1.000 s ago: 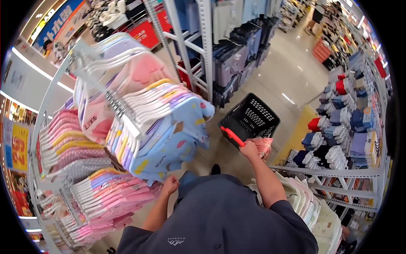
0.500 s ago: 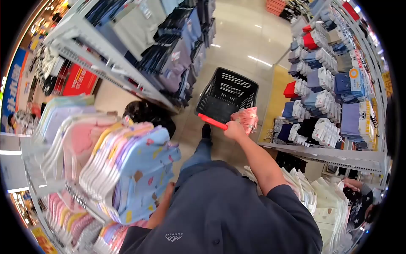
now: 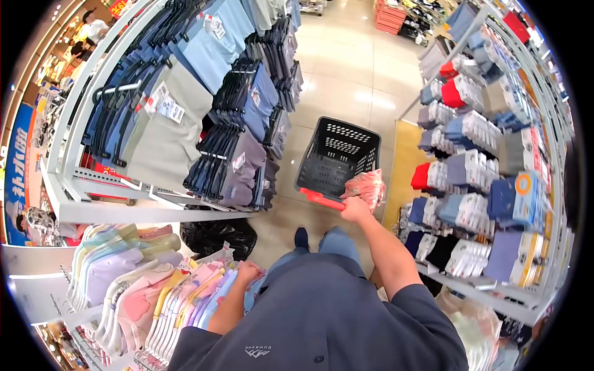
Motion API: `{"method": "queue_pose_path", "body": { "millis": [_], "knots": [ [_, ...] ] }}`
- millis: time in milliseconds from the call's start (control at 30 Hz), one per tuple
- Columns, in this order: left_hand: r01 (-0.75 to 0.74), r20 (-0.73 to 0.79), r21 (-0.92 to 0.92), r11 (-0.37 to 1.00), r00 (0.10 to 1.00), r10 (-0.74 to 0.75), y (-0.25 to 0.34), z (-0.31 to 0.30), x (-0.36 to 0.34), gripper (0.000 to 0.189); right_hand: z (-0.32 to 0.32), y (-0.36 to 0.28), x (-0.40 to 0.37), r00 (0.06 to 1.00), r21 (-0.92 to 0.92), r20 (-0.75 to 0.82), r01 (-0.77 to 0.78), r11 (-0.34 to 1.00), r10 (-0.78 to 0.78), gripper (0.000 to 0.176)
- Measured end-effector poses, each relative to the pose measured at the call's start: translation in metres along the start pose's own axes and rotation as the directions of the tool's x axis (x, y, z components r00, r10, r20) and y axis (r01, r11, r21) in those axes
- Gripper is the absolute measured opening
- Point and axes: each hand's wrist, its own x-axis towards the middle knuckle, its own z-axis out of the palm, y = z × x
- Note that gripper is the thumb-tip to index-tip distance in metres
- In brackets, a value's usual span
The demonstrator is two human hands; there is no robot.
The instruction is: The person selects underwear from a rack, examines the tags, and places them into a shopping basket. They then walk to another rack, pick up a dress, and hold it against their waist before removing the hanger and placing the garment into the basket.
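Observation:
My right hand (image 3: 354,209) is closed around the red handle (image 3: 320,199) of a black shopping basket (image 3: 340,154). A bundle of pink patterned cloth (image 3: 366,187) hangs at the same hand, over the basket's near right corner. Inside, the visible part of the basket shows only its dark bottom and slotted walls. At the lower left, my left hand (image 3: 249,272) is beside a row of small garments on white hangers (image 3: 179,297), close to a light blue printed one (image 3: 221,295). Its fingers look curled, but what they hold, if anything, is too small to make out.
A rack of shorts on black hangers (image 3: 229,161) stands left of the aisle. On the right is a shelf of packed folded clothes (image 3: 470,167). A black plastic bag (image 3: 218,238) lies on the floor beneath the left rack. Orange crates (image 3: 390,17) stand far ahead.
The view has moved forward along the aisle, and more of the left shorts rack shows. My left hand has come into fuller view beside the hanging garments. My right hand still holds the basket handle.

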Motion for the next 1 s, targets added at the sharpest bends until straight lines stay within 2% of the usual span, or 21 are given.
{"method": "queue_pose_path", "body": {
  "millis": [200, 267, 433, 500, 533, 600, 667, 733, 800, 900, 1000],
  "knots": [
    [0.051, -0.050, -0.020, 0.998, 0.997, -0.052, 0.068, 0.037, 0.039, 0.013, -0.060, 0.029, 0.076, 1.000, -0.031, 0.013, 0.021, 0.999, -0.020, 0.023],
    [0.076, 0.012, -0.006, 0.997, 0.997, -0.076, 0.078, 0.055, 0.060, 0.015, -0.080, 0.041, 0.105, 1.000, -0.032, 0.008, 0.025, 0.999, -0.025, 0.023],
    [0.130, -0.129, -0.122, 0.984, 0.981, -0.146, 0.158, 0.115, 0.059, 0.015, -0.116, 0.088, 0.172, 0.993, -0.013, 0.021, 0.115, 0.993, -0.114, 0.023],
    [0.046, -0.256, 0.130, 0.991, 0.967, -0.011, 0.177, 0.130, 0.074, 0.014, -0.135, 0.096, 0.200, 0.989, -0.009, 0.038, 0.142, 0.990, -0.142, 0.023],
    [0.052, -0.263, 0.124, 0.991, 0.965, -0.017, 0.188, 0.134, 0.083, 0.014, -0.143, 0.100, 0.209, 0.991, -0.017, 0.042, 0.129, 0.992, -0.128, 0.023],
    [-0.041, -0.392, 0.161, 0.986, 0.914, 0.102, 0.214, 0.144, 0.100, 0.012, -0.160, 0.111, 0.224, 0.991, -0.034, 0.059, 0.120, 0.992, -0.118, 0.023],
    [-0.166, -0.357, 0.224, 0.960, 0.903, 0.240, 0.280, 0.138, 0.089, 0.009, -0.180, 0.117, 0.246, 0.988, -0.045, 0.079, 0.138, 0.989, -0.135, 0.024],
    [-0.301, -0.401, 0.190, 0.934, 0.845, 0.354, 0.341, 0.131, 0.092, 0.009, -0.193, 0.128, 0.269, 0.988, -0.064, 0.070, 0.139, 0.988, -0.134, 0.024],
    [-0.424, -0.333, 0.208, 0.882, 0.817, 0.471, 0.401, 0.116, 0.109, 0.012, -0.202, 0.142, 0.290, 0.990, -0.084, 0.066, 0.131, 0.988, -0.126, 0.024],
    [-0.641, -0.350, 0.178, 0.747, 0.668, 0.657, 0.496, 0.094, 0.140, 0.023, -0.226, 0.150, 0.319, 0.975, -0.053, 0.010, 0.221, 0.974, -0.221, 0.022],
    [-0.731, -0.375, 0.226, 0.644, 0.545, 0.750, 0.615, 0.062, 0.139, 0.035, -0.271, 0.135, 0.333, 0.974, -0.107, 0.064, 0.224, 0.969, -0.218, 0.022]
  ]
}}
